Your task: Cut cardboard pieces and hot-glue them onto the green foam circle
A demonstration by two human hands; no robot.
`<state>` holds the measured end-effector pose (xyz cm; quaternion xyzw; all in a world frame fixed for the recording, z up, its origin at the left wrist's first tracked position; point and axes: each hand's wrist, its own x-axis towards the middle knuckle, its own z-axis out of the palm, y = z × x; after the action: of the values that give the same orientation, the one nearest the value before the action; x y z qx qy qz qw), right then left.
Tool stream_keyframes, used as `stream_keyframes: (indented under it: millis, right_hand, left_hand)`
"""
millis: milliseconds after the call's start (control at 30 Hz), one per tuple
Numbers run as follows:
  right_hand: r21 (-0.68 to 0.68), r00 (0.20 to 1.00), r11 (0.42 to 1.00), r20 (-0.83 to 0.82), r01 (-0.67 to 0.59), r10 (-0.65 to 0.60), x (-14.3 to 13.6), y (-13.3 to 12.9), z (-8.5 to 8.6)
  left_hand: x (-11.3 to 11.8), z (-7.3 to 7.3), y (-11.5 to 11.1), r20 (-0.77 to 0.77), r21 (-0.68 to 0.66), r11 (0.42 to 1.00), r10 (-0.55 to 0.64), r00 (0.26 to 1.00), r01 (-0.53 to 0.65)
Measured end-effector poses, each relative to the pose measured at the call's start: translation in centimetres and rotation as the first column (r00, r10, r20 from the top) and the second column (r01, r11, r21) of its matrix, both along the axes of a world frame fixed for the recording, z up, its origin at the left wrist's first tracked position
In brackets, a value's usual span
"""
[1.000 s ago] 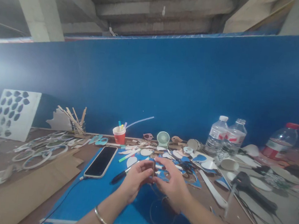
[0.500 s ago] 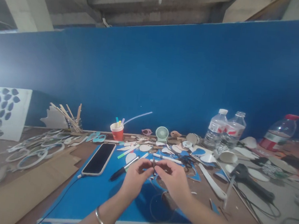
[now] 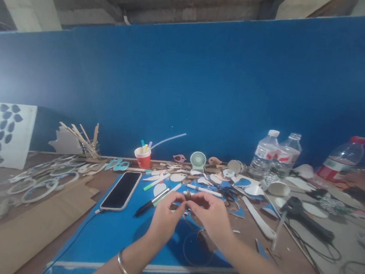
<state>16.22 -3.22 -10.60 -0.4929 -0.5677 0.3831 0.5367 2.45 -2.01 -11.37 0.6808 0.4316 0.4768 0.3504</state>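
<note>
My left hand (image 3: 167,216) and my right hand (image 3: 211,217) meet above the blue mat (image 3: 104,241), their fingertips pinched together. Between them is a small dark brownish piece (image 3: 188,195), mostly covered by the fingers; its kind I cannot make out. A silver bangle (image 3: 126,269) circles my left wrist. Just left of my left hand, a black marker (image 3: 152,202) lies on the mat. Beyond the hands are a white pen (image 3: 205,191) and many cut paper scraps. A thin loop of cord or wire (image 3: 187,251) shows faintly beneath my right hand.
A phone (image 3: 121,191) with a cable lies on the mat's left. Behind stand a red paper cup (image 3: 142,157), a small green fan (image 3: 198,160) and plastic bottles (image 3: 265,153). On the right rests a black glue gun (image 3: 306,222). Cardboard (image 3: 38,222) and white rings (image 3: 40,191) lie left.
Both hands stay together at nearly the same spot. The small dark piece looks turned between the fingertips, from upright to more tilted. The camera view has shifted slightly.
</note>
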Motion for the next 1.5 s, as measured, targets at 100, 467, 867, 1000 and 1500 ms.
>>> stream_keyframes:
  millis: [100, 467, 867, 1000, 1500]
  right_hand:
    - [0.022, 0.999, 1.000, 0.039, 0.009, -0.010, 0.1, 0.1, -0.2]
    - [0.035, 0.986, 0.999, 0.161, 0.042, -0.047, -0.1, -0.2, -0.7]
    - [-0.013, 0.995, 0.999, 0.092, 0.041, -0.040, -0.1, -0.1, -1.1]
    - [-0.018, 0.996, 1.000, 0.087, 0.018, -0.017, 0.0, 0.1, -1.3]
    - [0.028, 0.994, 1.000, 0.112, 0.009, -0.013, -0.5, -1.2, -0.4]
  left_hand:
    - [0.0, 0.0, -0.2, -0.074, 0.062, 0.998, 0.018, 0.997, -0.013]
    - [0.3, -0.4, -0.7, -0.279, 0.142, 0.990, 0.049, 0.959, -0.009]
    - [0.8, -0.3, -1.3, -0.255, 0.085, 0.996, 0.000, 0.967, 0.023]
    - [0.6, -0.2, -1.1, -0.231, 0.047, 0.997, -0.042, 0.972, 0.054]
    - [-0.3, -0.1, -0.9, -0.579, 0.311, 0.947, 0.119, 0.806, 0.084]
